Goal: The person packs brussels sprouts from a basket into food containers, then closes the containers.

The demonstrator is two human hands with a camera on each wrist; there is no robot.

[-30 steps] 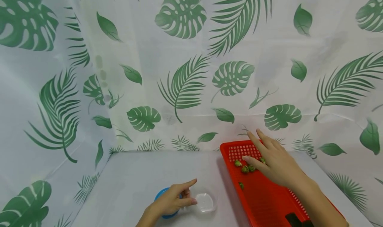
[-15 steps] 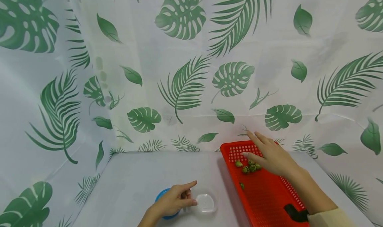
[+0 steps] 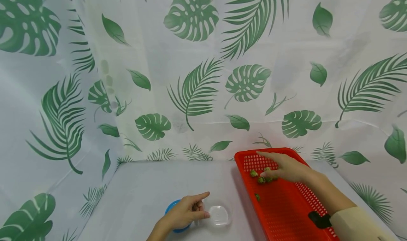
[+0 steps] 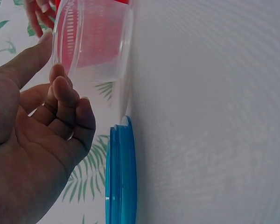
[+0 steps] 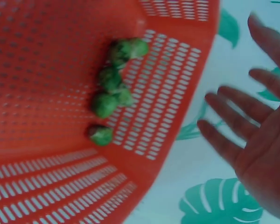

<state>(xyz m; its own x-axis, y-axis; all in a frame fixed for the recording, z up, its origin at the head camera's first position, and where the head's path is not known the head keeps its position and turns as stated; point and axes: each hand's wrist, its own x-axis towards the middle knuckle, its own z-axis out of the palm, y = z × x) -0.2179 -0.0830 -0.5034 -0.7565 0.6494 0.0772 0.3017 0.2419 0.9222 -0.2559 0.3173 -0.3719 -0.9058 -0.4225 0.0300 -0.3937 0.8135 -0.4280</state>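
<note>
My left hand [image 3: 186, 212] holds a clear plastic tub [image 3: 220, 216] by its near left rim, index finger stretched along it and thumb at the edge. In the left wrist view the other fingers [image 4: 58, 109] curl beside the tub's rim. A round blue lid [image 4: 121, 177] lies on the table, partly hidden under the left hand in the head view. My right hand [image 3: 287, 166] hovers over the far end of a red plastic basket [image 3: 279, 209], fingers spread and nothing in them. Several Brussels sprouts [image 5: 105, 105] lie there on the basket floor.
One small sprout [image 3: 257, 197] lies apart near the basket's left wall. The white table [image 3: 143, 184] meets a leaf-print sheet [image 3: 197, 128] right behind the basket. A dark device [image 3: 319, 219] sits at my right wrist, above the basket's right wall.
My right hand has lowered over the sprouts, its fingers dropping from above the basket's far rim to about rim level. The left hand and the tub stay in place.
</note>
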